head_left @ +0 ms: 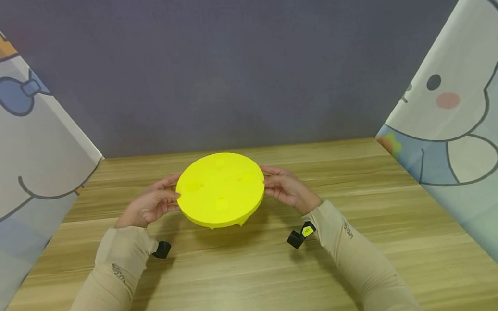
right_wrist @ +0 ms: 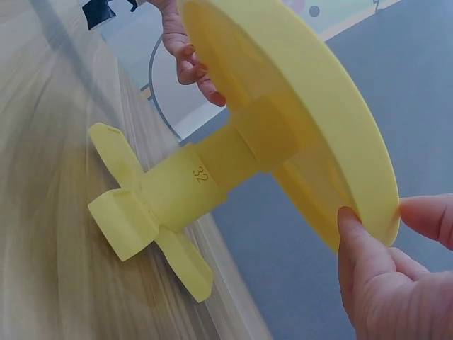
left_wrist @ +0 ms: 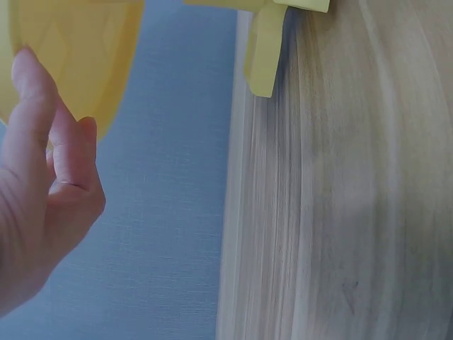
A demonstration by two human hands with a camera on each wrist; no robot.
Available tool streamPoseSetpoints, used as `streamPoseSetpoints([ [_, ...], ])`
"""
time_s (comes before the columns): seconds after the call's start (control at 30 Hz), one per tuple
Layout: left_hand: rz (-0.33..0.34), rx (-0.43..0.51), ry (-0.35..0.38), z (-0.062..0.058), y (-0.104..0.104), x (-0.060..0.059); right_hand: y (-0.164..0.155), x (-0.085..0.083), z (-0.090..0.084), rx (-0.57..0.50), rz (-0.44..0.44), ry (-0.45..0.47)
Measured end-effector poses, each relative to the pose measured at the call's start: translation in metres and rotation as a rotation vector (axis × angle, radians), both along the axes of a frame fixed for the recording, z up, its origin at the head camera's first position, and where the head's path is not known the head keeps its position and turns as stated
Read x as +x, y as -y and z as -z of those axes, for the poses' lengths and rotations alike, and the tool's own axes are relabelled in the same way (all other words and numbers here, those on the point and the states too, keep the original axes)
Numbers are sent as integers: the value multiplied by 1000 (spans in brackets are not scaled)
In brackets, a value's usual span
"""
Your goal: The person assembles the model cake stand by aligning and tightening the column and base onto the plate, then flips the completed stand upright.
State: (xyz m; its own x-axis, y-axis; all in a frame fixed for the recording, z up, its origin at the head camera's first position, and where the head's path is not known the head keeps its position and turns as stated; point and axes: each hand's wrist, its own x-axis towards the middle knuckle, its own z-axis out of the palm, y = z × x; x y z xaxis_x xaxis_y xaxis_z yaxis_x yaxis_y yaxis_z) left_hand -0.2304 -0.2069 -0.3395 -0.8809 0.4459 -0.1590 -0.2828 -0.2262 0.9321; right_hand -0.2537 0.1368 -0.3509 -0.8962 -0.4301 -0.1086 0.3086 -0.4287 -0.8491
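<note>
A yellow round toy table (head_left: 221, 189) stands out in the middle of the head view, its round top tilted slightly toward me. My left hand (head_left: 153, 203) pinches the left edge of this top, thumb above and fingers beneath. On the opposite edge my right hand (head_left: 289, 189) holds it between thumb and fingers. The right wrist view shows the underside, with a stepped column (right_wrist: 191, 177) marked 32. Splayed feet (right_wrist: 124, 223) at the column's end are close over the wooden tabletop. One foot (left_wrist: 265, 53) also shows in the left wrist view.
The wood-grain tabletop (head_left: 240, 281) reaches back to a dark grey wall panel (head_left: 234, 65). Cartoon-printed panels flank it on the left (head_left: 36, 156) and right (head_left: 458, 112). Black wrist devices stick out from the left sleeve (head_left: 162, 249) and right sleeve (head_left: 296, 239).
</note>
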Motion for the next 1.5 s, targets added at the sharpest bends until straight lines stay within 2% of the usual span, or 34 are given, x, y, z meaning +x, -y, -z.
streamPoseSetpoints([
  [0.2,15,21,-17,1,2,-1,0,0,1,-12,7,-3],
  [0.53,42,-6,-38,5,3,0,-1,-1,4,-52,-30,-3],
  [0.8,54,-15,-60,4,1,-1,-1,0,3,-6,-28,-14],
  [1.07,48,-15,-48,9,2,-3,-2,0,5,4,-35,-36],
  [1.5,48,-15,-66,11,2,-2,-3,1,8,42,-23,-41],
])
